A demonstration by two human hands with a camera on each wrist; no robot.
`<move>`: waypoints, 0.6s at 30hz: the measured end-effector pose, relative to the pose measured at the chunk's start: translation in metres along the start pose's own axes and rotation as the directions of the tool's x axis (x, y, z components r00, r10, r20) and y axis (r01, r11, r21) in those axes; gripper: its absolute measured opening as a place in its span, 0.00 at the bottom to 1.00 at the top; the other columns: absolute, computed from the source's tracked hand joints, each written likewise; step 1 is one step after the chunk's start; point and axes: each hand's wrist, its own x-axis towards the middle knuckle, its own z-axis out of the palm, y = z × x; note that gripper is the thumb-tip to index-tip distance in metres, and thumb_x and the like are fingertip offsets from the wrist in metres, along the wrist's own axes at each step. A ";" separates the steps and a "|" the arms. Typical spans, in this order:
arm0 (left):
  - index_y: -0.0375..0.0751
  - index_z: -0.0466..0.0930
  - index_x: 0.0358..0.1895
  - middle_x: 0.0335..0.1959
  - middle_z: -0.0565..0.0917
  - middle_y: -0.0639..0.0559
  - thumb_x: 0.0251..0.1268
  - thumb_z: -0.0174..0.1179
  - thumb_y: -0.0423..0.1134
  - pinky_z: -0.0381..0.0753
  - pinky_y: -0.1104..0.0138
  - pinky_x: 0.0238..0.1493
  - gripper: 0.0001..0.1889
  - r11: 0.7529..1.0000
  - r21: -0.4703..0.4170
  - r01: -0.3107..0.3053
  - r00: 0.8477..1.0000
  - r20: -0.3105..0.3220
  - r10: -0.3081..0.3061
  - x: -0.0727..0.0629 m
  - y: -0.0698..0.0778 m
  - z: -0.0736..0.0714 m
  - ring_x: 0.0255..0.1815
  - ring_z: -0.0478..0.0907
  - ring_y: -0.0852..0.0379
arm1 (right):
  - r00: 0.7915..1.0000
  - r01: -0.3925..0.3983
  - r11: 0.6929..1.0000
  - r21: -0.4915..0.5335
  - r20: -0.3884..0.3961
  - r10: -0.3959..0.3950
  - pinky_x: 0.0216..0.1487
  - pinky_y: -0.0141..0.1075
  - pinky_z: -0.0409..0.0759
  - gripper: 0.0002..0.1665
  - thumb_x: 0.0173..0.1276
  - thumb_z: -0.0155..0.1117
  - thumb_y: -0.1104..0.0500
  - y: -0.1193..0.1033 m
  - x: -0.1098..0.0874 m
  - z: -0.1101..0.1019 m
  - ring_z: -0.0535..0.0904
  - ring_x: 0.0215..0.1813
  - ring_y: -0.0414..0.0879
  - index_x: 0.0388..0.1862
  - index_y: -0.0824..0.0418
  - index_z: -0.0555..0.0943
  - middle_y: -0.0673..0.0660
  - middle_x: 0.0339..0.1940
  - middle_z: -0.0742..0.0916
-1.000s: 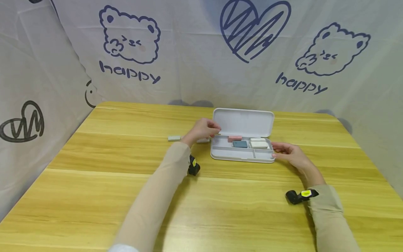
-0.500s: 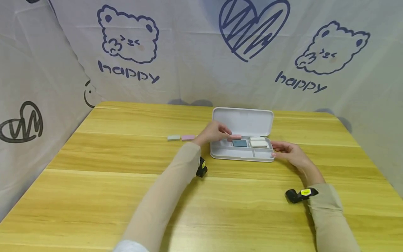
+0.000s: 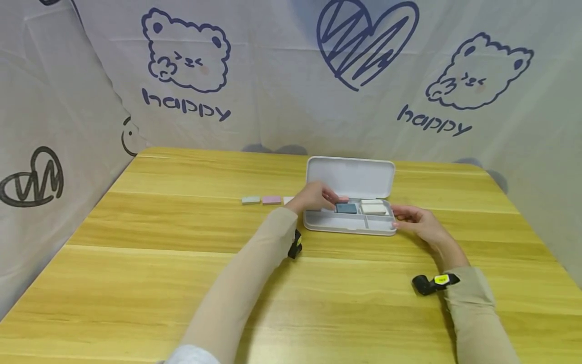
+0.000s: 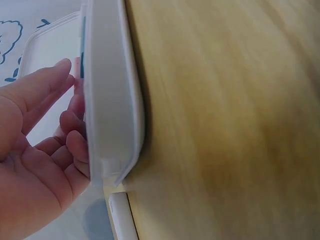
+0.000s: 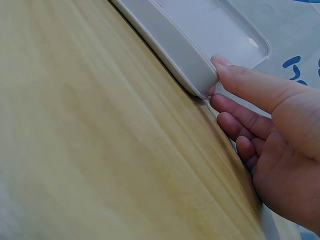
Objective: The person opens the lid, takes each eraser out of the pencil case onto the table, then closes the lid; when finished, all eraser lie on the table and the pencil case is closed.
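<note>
A white pencil case [image 3: 334,221] lies on the table with its lid raised. My left hand [image 3: 314,196] reaches over its left end, fingers inside the upper compartment beside a pink eraser [image 3: 344,199] and a blue-grey eraser [image 3: 347,208]. In the left wrist view, a gap separates the thumb [image 4: 55,72] from the lower fingers; the case wall [image 4: 107,95] hides part of them, and nothing held shows. White erasers [image 3: 374,208] sit at the compartment's right. My right hand [image 3: 423,225] grips the case's right end, thumb [image 5: 235,77] against its wall.
Left of the case, a pale green eraser [image 3: 250,200], a lilac eraser [image 3: 271,200] and a partly covered white eraser [image 3: 287,200] form a row on the wooden table [image 3: 354,298]. Behind the table hangs a printed cloth [image 3: 273,76].
My left hand has moved right from beside the white eraser on the table, past the case's left rim and down into the upper compartment. My right hand stays at the case's right end.
</note>
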 end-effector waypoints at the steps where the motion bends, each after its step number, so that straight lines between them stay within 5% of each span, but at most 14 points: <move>1: 0.38 0.83 0.40 0.39 0.82 0.49 0.49 0.66 0.31 0.74 0.71 0.39 0.11 1.000 0.006 -0.007 1.000 -0.004 0.007 -0.001 0.001 0.001 0.40 0.76 0.56 | 1.000 -0.004 1.000 -0.002 0.000 0.004 0.38 0.26 0.71 0.28 0.58 0.63 0.66 0.000 0.000 0.000 0.73 0.39 0.36 0.54 0.80 0.67 0.41 0.37 0.81; 18: 0.35 0.82 0.39 0.38 0.82 0.47 0.47 0.68 0.34 0.71 0.72 0.36 0.14 0.994 0.108 0.005 1.000 -0.025 -0.002 -0.002 0.008 0.010 0.34 0.72 0.58 | 1.000 -0.022 0.999 -0.030 -0.004 0.022 0.38 0.26 0.71 0.28 0.59 0.63 0.64 0.001 0.000 0.000 0.72 0.40 0.37 0.55 0.78 0.68 0.42 0.38 0.80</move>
